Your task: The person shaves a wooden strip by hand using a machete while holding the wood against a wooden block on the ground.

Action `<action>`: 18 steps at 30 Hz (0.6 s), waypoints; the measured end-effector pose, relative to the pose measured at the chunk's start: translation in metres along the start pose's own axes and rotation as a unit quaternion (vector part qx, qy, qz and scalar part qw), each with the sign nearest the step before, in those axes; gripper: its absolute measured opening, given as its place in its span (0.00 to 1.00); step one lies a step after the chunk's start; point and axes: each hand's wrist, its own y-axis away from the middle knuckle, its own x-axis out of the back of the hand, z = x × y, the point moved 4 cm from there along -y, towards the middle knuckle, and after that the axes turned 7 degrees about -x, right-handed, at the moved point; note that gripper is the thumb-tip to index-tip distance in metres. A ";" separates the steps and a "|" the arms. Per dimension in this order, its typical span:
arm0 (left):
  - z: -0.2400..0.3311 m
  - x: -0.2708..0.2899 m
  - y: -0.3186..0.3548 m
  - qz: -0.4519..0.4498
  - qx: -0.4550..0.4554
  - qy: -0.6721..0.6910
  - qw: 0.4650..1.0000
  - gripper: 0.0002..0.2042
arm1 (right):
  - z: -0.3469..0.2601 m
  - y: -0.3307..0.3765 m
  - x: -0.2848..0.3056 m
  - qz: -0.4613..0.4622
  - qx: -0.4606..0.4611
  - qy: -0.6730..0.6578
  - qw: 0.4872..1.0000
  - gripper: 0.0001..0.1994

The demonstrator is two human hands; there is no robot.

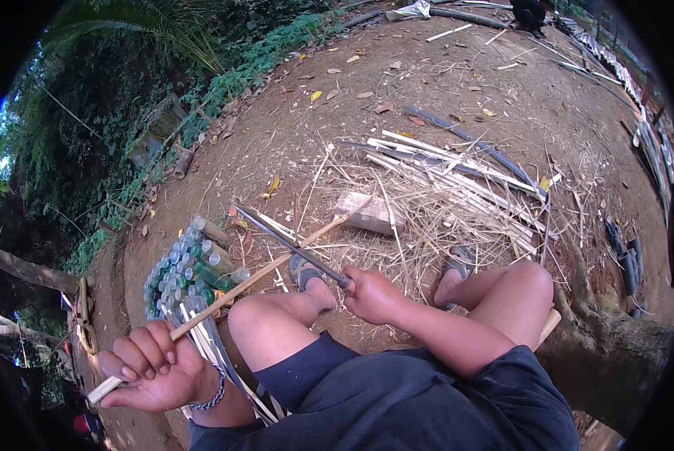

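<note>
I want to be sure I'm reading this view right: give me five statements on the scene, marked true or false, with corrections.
1. The left hand grips a wooden strip. True.
2. The right hand is empty. False: it holds a long-bladed tool.
3. The bottles lie to the right of the right foot. False: they lie left of the left foot.
4. A braided band is on the left wrist. True.
5. A wooden block lies farther out than the left foot. True.

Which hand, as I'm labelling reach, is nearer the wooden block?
Right: the right hand, gripping the blade, is on the person's side of the block. The left hand, gripping the strip, is farther left.
</note>
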 end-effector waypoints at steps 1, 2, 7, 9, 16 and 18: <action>0.003 0.001 0.001 0.018 -0.005 -0.019 1.000 0.24 | -0.013 0.003 0.003 0.004 -0.004 -0.006 1.000 0.08; 0.005 0.004 0.000 0.036 -0.015 -0.037 0.999 0.24 | -0.034 0.015 0.002 -0.013 0.015 -0.016 1.000 0.08; 0.008 -0.009 0.003 -0.030 0.010 -0.006 0.999 0.23 | -0.072 0.022 0.002 0.009 0.204 -0.020 0.979 0.08; 0.009 -0.006 -0.007 0.001 0.009 -0.013 1.000 0.23 | 0.005 -0.017 0.002 -0.002 -0.023 -0.004 1.000 0.08; 0.012 0.002 -0.014 -0.029 0.003 -0.009 1.000 0.23 | -0.036 -0.016 0.012 -0.049 0.024 0.025 0.998 0.10; 0.008 0.004 -0.013 -0.013 0.009 -0.027 1.000 0.23 | -0.064 -0.002 0.008 -0.076 0.134 0.002 0.988 0.10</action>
